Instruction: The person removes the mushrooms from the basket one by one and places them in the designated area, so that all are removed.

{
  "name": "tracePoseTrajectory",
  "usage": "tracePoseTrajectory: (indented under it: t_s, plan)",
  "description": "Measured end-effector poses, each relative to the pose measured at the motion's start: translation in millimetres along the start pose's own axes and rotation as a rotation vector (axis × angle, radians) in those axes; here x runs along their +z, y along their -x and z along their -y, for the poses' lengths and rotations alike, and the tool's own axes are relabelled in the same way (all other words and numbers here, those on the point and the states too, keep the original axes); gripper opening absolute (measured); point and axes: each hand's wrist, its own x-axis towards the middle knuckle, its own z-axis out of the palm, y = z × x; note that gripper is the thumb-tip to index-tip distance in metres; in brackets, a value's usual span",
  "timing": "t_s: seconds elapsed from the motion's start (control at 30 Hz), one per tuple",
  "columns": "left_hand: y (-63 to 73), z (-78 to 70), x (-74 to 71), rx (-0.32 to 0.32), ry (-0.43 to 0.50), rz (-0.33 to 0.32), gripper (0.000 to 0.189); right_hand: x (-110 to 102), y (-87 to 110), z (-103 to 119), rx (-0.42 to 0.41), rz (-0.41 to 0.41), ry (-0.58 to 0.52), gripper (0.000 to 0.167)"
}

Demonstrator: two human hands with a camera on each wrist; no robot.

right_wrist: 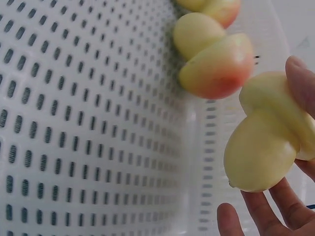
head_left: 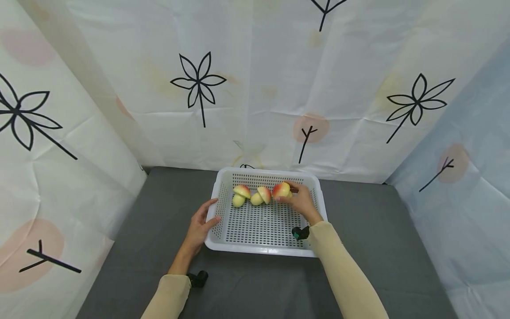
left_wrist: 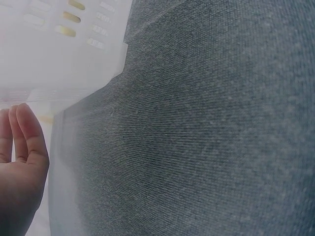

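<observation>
My left hand (head_left: 198, 227) grips the left rim of a white perforated plastic basket (head_left: 263, 251), its thumb lying over the rim. In the left wrist view, the left fingers (left_wrist: 25, 130) reach up to the basket's edge. Inside the basket's far right part, my right hand (head_left: 301, 201) holds a yellow-and-red mushroom-shaped piece (head_left: 281, 189) between thumb and fingers. Its pale rounded stem (right_wrist: 261, 152) faces the right wrist camera. Two similar mushroom-shaped pieces lie to its left, a middle one (head_left: 264, 194) and a left one (head_left: 241, 191), caps toward the far side.
The basket stands on a dark grey cloth-covered table (head_left: 247, 283). Pale patterned sheets (head_left: 259, 88) hang behind the table and on both sides. A black wrist device (head_left: 198, 279) sits on the left wrist, another (head_left: 300, 233) on the right.
</observation>
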Motion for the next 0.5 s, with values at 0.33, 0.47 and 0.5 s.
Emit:
tracePoseTrajectory:
  t_s: [0.33,0.47,0.5]
  plan:
    - [0.3,1.0,-1.1,-0.008,0.000,-0.002,0.060,-22,15.0,25,-0.110,-0.012,-0.042,0.073]
    - [-0.3,1.1,-0.6,-0.014,0.005,-0.001,0.061,-35,23.8,31,-0.167,-0.027,-0.060,0.074]
    - [-0.5,1.2,-0.5,-0.017,0.007,-0.002,0.061,-39,26.0,32,-0.176,-0.031,-0.066,0.074]
